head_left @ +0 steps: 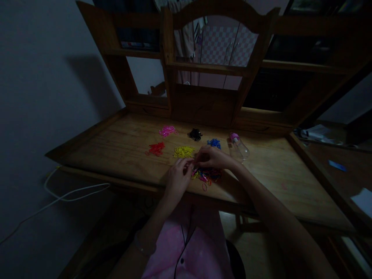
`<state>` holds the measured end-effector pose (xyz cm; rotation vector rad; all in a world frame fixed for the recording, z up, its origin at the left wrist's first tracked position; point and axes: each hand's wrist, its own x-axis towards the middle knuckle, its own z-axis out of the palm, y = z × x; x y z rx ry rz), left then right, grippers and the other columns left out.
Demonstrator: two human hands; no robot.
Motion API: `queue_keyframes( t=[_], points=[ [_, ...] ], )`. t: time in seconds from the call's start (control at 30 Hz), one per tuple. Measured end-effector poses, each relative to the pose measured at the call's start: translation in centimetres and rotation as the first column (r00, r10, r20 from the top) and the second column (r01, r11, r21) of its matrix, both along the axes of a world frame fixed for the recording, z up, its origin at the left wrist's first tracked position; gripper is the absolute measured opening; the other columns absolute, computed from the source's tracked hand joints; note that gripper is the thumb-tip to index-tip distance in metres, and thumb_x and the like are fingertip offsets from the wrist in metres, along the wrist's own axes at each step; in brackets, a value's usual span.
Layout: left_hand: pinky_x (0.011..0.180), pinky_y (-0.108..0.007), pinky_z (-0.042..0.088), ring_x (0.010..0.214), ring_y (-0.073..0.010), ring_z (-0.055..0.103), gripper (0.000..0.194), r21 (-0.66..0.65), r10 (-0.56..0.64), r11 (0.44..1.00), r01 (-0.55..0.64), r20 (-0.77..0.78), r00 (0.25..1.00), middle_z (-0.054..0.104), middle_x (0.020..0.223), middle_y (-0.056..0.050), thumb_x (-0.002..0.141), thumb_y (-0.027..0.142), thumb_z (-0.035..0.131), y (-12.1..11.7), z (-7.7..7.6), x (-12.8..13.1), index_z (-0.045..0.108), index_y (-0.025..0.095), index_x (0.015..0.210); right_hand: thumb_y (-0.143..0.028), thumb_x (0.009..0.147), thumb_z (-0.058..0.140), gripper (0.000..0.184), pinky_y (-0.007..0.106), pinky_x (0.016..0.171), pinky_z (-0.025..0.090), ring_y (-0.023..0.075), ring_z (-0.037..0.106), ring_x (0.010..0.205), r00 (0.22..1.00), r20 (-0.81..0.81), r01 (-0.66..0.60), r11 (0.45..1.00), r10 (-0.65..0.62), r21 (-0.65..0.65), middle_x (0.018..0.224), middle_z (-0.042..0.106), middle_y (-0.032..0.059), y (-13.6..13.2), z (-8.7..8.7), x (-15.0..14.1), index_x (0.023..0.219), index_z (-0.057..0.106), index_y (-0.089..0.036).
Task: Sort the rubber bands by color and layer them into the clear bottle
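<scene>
Nearest the camera is the person's pink buttoned top [190, 252] with dark piping, below the front edge of the wooden worktop [122, 147]. Both forearms reach over that edge, and the left hand [179, 174] and right hand [212, 155] meet at the left end of a mixed heap of elastic bands [207, 178]. Thumb and fingers of each hand curl nearly together, tips close to the other hand's; whether they grip a band is too dark and small to tell. The heap lies partly under the right hand, its long axis running side to side, its bands jumbled in all directions. One loose pinkish band [202, 187] lies at its near side, slightly oval, long axis roughly front to back. Beyond the hands sit single-colour piles: yellow bands [183, 151], wider than deep; red bands [157, 148], slanting from near left to far right; pink bands [167, 131]; black bands [195, 135]; and blue bands [214, 143]. Right of the blue pile a clear bottle [241, 149] lies on its side, pink cap pointing away and leftward.
</scene>
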<state>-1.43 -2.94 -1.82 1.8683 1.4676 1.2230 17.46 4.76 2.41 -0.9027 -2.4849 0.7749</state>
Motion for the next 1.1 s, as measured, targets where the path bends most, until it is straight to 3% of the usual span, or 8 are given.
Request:
queue_keyframes(
  t=[0.23,0.43,0.63,0.73,0.9,1.0,1.1],
  points=[
    [0.079,-0.030,0.058,0.089,-0.0173,0.066,0.019,0.005,-0.005,1.000,0.005,0.039,0.999,0.066,0.105,-0.007,0.090,0.018,0.052,0.1,-0.3,-0.1,0.066,0.021,0.103,-0.017,0.073,0.069,0.009,0.021,0.064,0.041,0.0124,0.058,0.070,0.997,0.067,0.029,0.998,-0.033,0.048,0.078,0.067,0.0013,-0.1,-0.4,-0.7,0.082,0.072,-0.016],
    [0.071,-0.027,0.057,0.083,-0.0160,0.067,0.020,-0.045,-0.040,0.998,0.046,0.128,0.991,0.067,0.105,-0.007,0.087,0.025,0.061,0.5,-0.3,0.0,0.067,0.020,0.105,-0.026,0.078,0.068,0.012,0.022,0.063,0.041,0.0111,0.055,0.067,0.998,-0.060,0.034,0.999,-0.033,0.018,0.076,0.063,0.0009,-0.5,0.6,-0.4,0.083,0.069,-0.015],
    [0.083,-0.029,0.052,0.088,-0.0176,0.066,0.012,0.094,-0.025,0.995,0.022,0.025,0.999,0.071,0.093,-0.003,0.087,0.028,0.062,1.4,1.4,-0.7,0.072,0.020,0.088,-0.036,0.080,0.068,0.024,0.024,0.069,0.045,0.0132,0.057,0.076,0.983,-0.173,0.049,0.997,-0.057,-0.053,0.088,0.065,0.0029,-0.4,1.3,0.3,0.093,0.064,-0.016],
    [0.081,-0.030,0.051,0.085,-0.0187,0.066,0.017,0.158,0.053,0.987,-0.042,-0.065,0.996,0.072,0.092,-0.004,0.086,0.034,0.064,4.4,3.2,-3.6,0.072,0.019,0.089,-0.042,0.079,0.070,0.039,0.026,0.073,0.047,0.0150,0.059,0.085,0.971,-0.188,0.143,0.989,-0.150,-0.047,0.100,0.064,0.0052,0.0,2.0,2.1,0.107,0.061,-0.018],
    [0.078,-0.031,0.048,0.082,-0.0204,0.064,0.020,0.152,0.149,0.983,-0.100,-0.351,0.924,0.072,0.091,-0.007,0.084,0.032,0.062,12.7,5.9,-9.8,0.072,0.017,0.093,-0.045,0.079,0.070,0.035,0.027,0.073,0.046,0.0163,0.061,0.084,0.989,0.094,0.126,0.987,-0.117,-0.100,0.095,0.068,0.0046,0.5,3.1,5.5,0.103,0.068,-0.020],
    [0.077,-0.032,0.046,0.081,-0.0214,0.063,0.017,0.103,0.143,0.989,-0.106,-0.489,0.860,0.072,0.089,-0.010,0.082,0.027,0.062,16.7,6.2,-11.8,0.072,0.015,0.089,-0.043,0.076,0.072,0.035,0.027,0.070,0.046,0.0166,0.062,0.082,0.971,0.208,0.146,0.983,-0.121,-0.110,0.095,0.070,0.0047,0.7,3.0,6.3,0.104,0.070,-0.021],
    [0.077,-0.032,0.045,0.082,-0.0215,0.063,0.018,0.039,0.139,0.989,-0.141,-0.548,0.825,0.071,0.089,-0.011,0.081,0.026,0.061,18.5,5.6,-12.2,0.071,0.014,0.090,-0.039,0.075,0.074,0.032,0.028,0.071,0.045,0.0175,0.063,0.083,0.957,0.254,0.168,0.982,-0.140,-0.089,0.095,0.071,0.0045,0.6,2.8,6.5,0.102,0.071,-0.023]
  ],
)
